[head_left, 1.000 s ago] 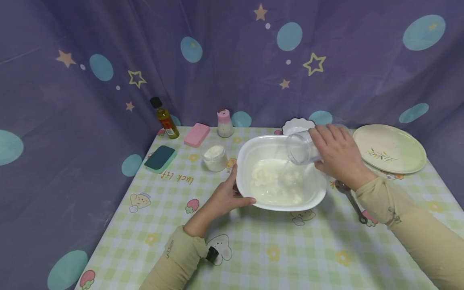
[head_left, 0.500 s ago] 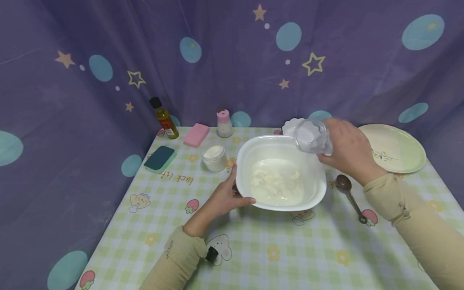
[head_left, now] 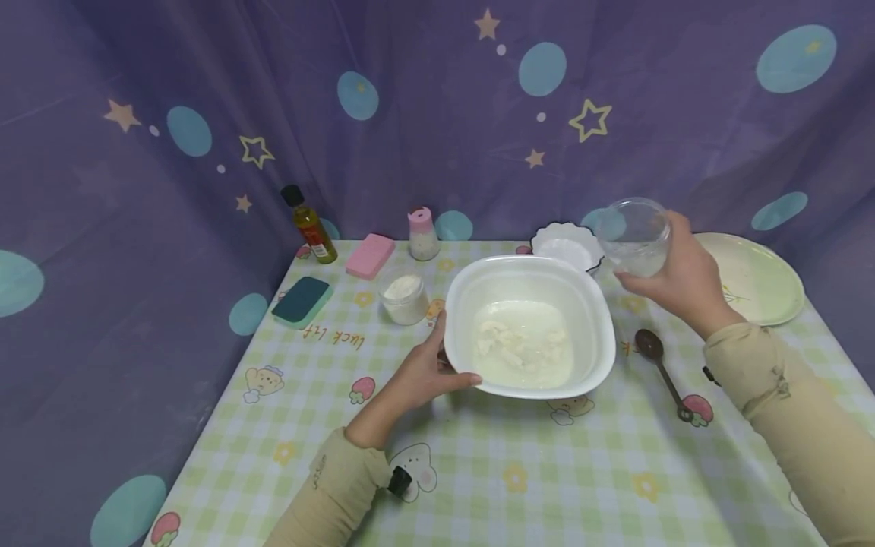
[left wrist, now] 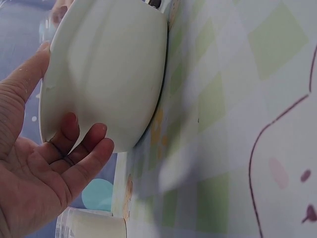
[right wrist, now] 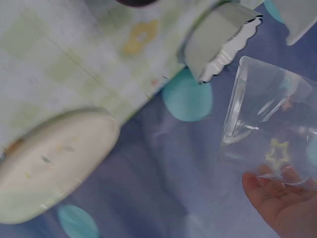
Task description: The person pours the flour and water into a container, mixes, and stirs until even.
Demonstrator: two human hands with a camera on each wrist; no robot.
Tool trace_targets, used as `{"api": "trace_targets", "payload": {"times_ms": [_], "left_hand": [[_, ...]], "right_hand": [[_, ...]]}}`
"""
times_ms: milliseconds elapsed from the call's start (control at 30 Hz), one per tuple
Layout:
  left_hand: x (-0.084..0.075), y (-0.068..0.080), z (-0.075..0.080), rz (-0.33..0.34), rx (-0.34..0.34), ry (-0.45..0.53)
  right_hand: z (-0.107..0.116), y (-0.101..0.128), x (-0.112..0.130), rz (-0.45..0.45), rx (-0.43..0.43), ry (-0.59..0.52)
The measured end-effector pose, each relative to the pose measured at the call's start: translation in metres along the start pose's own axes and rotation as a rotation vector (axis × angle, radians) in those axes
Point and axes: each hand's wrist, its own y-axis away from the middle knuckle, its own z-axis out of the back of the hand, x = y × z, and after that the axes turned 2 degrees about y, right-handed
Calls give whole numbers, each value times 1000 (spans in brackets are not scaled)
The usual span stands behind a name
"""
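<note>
From where I stand: right hand (head_left: pixel 687 273), right of centre, fingers curled round clear plastic cup (head_left: pixel 634 241); white rounded-rectangular bowl (head_left: pixel 589 323) mid-frame, down-left of them, left hand (head_left: pixel 425 372) nearer, pinching its left rim

Purple starry curtain (head_left: pixel 437 137), green checked tablecloth (head_left: pixel 574 471)

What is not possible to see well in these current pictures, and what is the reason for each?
Head view: part of the plate, behind the right hand.
Head view: print on the label of the bottle, too small.
Left wrist view: the inside of the white bowl, hidden by its own side.
Right wrist view: part of the clear cup, cut off by the right edge.
</note>
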Motion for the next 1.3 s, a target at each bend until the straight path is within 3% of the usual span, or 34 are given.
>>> {"api": "trace_targets", "payload": {"times_ms": [233, 367, 767, 1067, 1300], "left_hand": [[1, 1, -1, 8, 4, 13], [1, 2, -2, 9, 7, 23], [3, 2, -3, -16, 13, 48], [2, 2, -1, 20, 1, 21], [-4, 2, 0, 6, 4, 41]], "right_hand": [[-11, 1, -30, -165, 31, -203], [-18, 3, -48, -259, 53, -254], [-31, 10, -80, -357, 124, -385], [-27, 9, -83, -382, 205, -405], [-15, 15, -83, -381, 307, -293]]}}
